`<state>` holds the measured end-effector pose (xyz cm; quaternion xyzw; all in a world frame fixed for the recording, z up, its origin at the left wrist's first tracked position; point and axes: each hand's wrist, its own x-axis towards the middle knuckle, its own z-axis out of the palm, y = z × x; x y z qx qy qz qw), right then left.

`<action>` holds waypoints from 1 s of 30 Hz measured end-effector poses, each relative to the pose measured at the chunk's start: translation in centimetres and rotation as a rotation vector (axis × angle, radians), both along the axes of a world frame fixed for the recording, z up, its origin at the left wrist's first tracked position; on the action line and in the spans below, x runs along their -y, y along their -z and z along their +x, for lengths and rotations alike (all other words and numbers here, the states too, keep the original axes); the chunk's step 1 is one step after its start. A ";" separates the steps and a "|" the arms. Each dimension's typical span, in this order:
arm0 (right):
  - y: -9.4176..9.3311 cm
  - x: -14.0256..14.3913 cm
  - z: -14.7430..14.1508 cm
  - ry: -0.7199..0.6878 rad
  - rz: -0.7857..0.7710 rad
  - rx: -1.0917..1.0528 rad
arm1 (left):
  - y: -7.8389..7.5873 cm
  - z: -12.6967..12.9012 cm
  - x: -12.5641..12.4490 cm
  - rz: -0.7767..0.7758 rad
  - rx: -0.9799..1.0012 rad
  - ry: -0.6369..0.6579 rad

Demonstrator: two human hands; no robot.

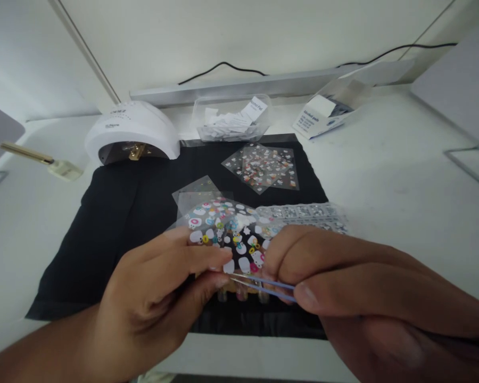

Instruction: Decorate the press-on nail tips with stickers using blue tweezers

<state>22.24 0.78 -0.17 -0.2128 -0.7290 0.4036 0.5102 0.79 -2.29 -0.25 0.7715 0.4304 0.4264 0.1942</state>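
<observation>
My left hand [155,287] pinches the lower left edge of a clear nail sticker sheet [239,234] printed with white, pink, yellow and blue shapes. In my right hand [343,276] is a pair of bluish tweezers [271,286], pinched between thumb and fingers. Their thin tips reach the sheet's lower edge, close to my left thumb and fingertip. Whether the tips grip a sticker is too small to tell. Below the sheet, several clear nail tips [241,291] show on a yellowish base, partly hidden by the tweezers and my hands.
A black cloth [115,213] covers the table. More sticker sheets [263,167] and a compartment box of rhinestones [307,213] lie on it. Behind stand a white nail lamp [131,127], a clear tub [231,119] of pads and an alcohol pads box [319,117]. A gold-handled brush [42,157] is at left.
</observation>
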 end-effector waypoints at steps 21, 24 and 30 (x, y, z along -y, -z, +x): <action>-0.1 -0.7 0.1 -0.037 0.073 0.007 | -0.1 -0.3 -0.5 0.021 -0.041 0.014; -0.3 -0.8 -0.1 -0.050 0.128 0.005 | -0.1 -0.2 -0.5 0.031 -0.048 0.030; -0.7 -0.8 0.0 -0.019 0.105 0.006 | -0.4 -0.4 -0.5 0.060 -0.060 0.063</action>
